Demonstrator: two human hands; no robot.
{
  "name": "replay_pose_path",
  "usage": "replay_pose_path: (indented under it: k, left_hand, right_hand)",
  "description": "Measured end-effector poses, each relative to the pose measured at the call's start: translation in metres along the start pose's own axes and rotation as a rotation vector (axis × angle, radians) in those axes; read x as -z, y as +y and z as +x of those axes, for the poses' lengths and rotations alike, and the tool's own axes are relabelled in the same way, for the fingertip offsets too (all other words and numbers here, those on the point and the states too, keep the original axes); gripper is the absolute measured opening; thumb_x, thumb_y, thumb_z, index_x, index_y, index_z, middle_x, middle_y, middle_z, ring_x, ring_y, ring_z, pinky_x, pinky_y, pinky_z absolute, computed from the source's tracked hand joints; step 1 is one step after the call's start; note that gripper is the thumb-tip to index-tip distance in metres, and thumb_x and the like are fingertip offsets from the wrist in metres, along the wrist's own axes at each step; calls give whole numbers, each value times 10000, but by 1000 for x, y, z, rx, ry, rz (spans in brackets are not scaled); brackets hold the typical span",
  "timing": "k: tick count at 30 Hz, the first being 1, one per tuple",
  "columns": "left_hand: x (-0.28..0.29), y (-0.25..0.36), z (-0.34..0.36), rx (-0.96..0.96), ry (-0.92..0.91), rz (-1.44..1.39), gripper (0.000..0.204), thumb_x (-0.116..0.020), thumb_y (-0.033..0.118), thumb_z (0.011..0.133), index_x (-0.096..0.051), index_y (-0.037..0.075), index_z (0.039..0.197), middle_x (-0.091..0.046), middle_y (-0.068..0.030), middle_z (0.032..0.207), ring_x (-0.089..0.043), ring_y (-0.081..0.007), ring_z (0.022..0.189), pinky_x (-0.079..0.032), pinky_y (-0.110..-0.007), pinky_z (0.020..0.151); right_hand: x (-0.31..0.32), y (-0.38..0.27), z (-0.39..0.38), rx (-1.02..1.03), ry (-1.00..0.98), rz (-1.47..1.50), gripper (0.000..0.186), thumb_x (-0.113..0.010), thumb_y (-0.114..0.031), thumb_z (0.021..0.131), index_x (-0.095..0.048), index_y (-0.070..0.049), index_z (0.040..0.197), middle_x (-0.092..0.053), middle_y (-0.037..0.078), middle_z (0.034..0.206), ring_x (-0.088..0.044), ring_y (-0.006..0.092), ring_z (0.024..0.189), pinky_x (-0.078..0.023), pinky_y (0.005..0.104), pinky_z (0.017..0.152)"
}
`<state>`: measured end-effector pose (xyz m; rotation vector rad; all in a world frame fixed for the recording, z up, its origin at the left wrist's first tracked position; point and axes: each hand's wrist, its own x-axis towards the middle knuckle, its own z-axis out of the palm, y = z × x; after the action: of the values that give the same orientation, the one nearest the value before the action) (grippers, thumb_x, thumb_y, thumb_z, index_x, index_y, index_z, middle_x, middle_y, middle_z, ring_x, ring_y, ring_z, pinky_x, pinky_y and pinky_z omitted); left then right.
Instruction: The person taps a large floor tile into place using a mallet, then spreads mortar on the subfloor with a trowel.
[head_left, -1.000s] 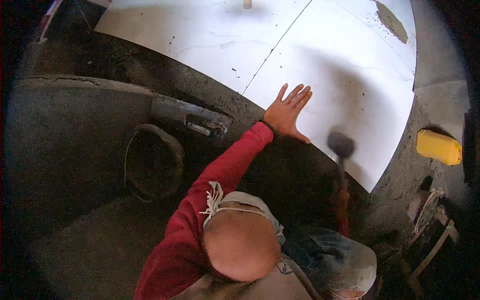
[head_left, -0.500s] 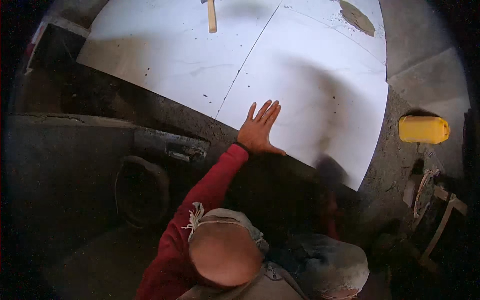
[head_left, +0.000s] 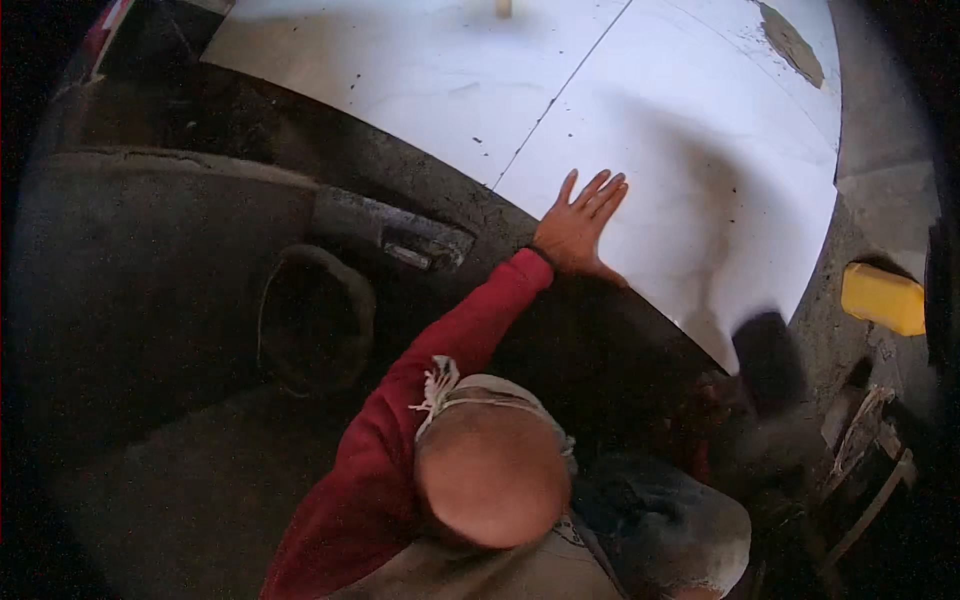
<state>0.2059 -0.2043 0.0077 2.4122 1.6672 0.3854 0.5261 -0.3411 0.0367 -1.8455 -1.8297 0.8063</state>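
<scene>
Odds and ends on both sides of the left hand (head_left: pixel 578 232)

Well to the hand's right and a little lower, we see a yellow plastic container (head_left: pixel 883 298) lying down. Farther below on that side, we make out a pale wooden strip (head_left: pixel 868 510) in shadow. To the hand's left, we find a small oblong piece (head_left: pixel 408 250) beside a grey ledge (head_left: pixel 345 212); farther left and lower is a dark, round-rimmed object (head_left: pixel 322 254), too dim for us to identify.

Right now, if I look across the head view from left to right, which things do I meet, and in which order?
Dark round object → short piece of wooden handle at the top edge → spread left hand → blurred dark mallet → yellow jerrycan.
</scene>
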Motion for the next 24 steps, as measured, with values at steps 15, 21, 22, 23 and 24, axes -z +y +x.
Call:
replay_pose_path:
  k: [15, 21, 22, 23, 24]
  left_hand:
    - [0, -6, -1, 8, 48, 5, 1351, -453, 934, 519, -158, 19, 1467, -189, -120, 1533, -104, -256, 1433, -14, -541, 1138]
    - [3, 2, 5, 28, -30, -4, 1343, -576, 862, 529, -157, -10, 1461, -187, -152, 1532, -120, -275, 1433, -6, -544, 1130]
    - [5, 4, 8, 29, -51, 25, 1353, -545, 888, 519, -156, 1, 1464, -175, -142, 1537, -115, -265, 1435, -8, -550, 1129]
    - [7, 8, 12, 32, -74, 80, 1358, -540, 895, 512, -157, 7, 1465, -171, -134, 1539, -112, -261, 1435, -13, -549, 1130]
    - [9, 11, 14, 24, -62, 89, 1366, -576, 878, 498, -158, 8, 1466, -176, -131, 1538, -114, -260, 1435, -22, -545, 1133]
  right_hand:
    - [9, 1, 7, 26, -10, -22, 263, -476, -305, 968, -531, -49, 942, -546, 94, 658, -542, 154, 583, -424, 305, 507]
    - [6, -15, 9, 17, 25, -16, 266, -474, -310, 971, -532, -54, 929, -541, 85, 640, -535, 141, 570, -418, 297, 499]
    - [9, -16, 10, 1, 35, 6, 266, -474, -311, 972, -532, -55, 927, -540, 84, 636, -534, 139, 568, -417, 295, 498]
    - [13, -15, 11, -17, 60, 36, 267, -473, -311, 972, -532, -56, 924, -539, 82, 633, -533, 137, 566, -416, 294, 497]
    - [17, -13, 10, -51, 88, 74, 267, -473, -312, 972, -532, -57, 922, -538, 81, 630, -532, 135, 563, -415, 293, 496]
